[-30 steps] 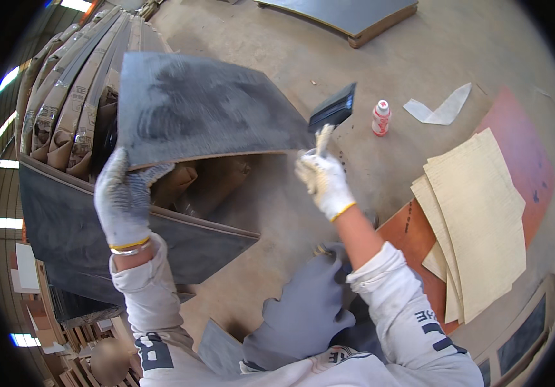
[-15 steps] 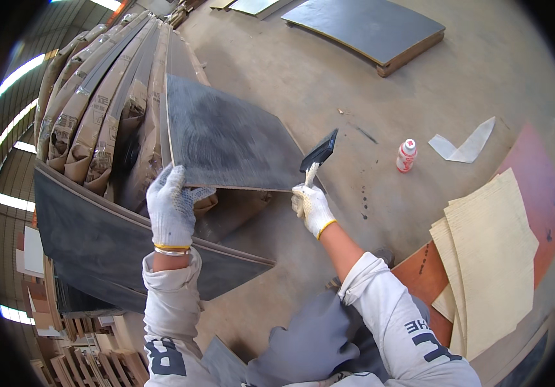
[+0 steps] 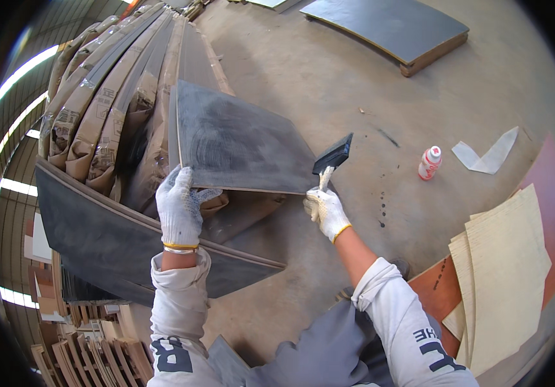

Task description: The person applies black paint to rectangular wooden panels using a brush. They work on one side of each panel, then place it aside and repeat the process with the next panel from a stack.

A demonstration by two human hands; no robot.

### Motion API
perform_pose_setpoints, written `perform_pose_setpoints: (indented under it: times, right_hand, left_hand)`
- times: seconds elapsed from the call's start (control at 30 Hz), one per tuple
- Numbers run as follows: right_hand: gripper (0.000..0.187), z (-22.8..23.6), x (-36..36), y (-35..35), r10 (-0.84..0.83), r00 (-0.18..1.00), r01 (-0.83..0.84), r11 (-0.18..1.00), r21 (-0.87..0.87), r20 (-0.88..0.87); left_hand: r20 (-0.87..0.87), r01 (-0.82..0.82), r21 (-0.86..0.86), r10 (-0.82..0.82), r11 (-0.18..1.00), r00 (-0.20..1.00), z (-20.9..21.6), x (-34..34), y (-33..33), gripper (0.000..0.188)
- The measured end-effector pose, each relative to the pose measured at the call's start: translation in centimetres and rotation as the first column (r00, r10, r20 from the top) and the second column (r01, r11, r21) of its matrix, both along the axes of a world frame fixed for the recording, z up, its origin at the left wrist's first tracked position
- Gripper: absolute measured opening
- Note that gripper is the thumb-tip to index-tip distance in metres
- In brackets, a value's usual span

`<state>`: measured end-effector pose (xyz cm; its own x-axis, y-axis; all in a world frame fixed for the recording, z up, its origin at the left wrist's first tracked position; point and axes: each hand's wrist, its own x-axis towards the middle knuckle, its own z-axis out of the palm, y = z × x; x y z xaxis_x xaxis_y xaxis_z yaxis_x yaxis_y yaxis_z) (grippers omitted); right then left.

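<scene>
In a white knitted glove, my left hand (image 3: 181,209) is closed on the near left corner of a dark grey panel (image 3: 245,145), its thumb lying along the front edge. The panel slopes away from me, its face marked with cloudy streaks. My gloved right hand (image 3: 326,209) grips the pale handle of a flat tool with a broad black head (image 3: 333,155). That head points up and away, beside the panel's right corner. Whether the right hand also touches the panel, I cannot tell. Below my left hand, a second dark panel (image 3: 97,226) leans against the wrapped stack.
Several tall brown-wrapped bundles (image 3: 107,122) stand at the left. On the floor to the right are a white and red bottle (image 3: 429,164), a bent white strip (image 3: 486,151) and thin cream sheets (image 3: 506,264). A grey-topped slab (image 3: 387,29) lies far off. Wooden strips (image 3: 94,355) stand at lower left.
The whole view has shifted, so most things appear a little further right. Both hands keep their grips, and the panel and tool hold nearly the same places relative to them.
</scene>
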<state>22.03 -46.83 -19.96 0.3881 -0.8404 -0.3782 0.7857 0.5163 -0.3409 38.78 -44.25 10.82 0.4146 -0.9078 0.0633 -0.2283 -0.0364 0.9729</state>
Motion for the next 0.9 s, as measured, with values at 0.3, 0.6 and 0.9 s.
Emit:
perform_pose_setpoints:
  times: [0.3,0.6,0.9]
  right_hand:
    - [0.012,-0.6,-3.6,3.8,0.052,0.998,-0.054,0.996,-0.07,-0.028]
    - [0.019,3.0,-13.8,14.5,-0.188,0.858,0.126,0.979,-0.158,-0.478]
    - [0.033,11.7,-25.5,23.1,-0.279,0.262,0.224,0.949,-0.223,-0.924]
  left_hand:
    - [0.024,-0.128,-0.018,0.129,0.992,0.991,-1.3,3.6,1.6,0.033]
    - [0.229,-0.084,-0.119,0.11,0.989,0.967,-2.3,4.5,3.1,0.04]
    - [0.726,0.517,-0.168,-0.249,0.839,0.641,-8.5,-16.2,6.7,0.047]
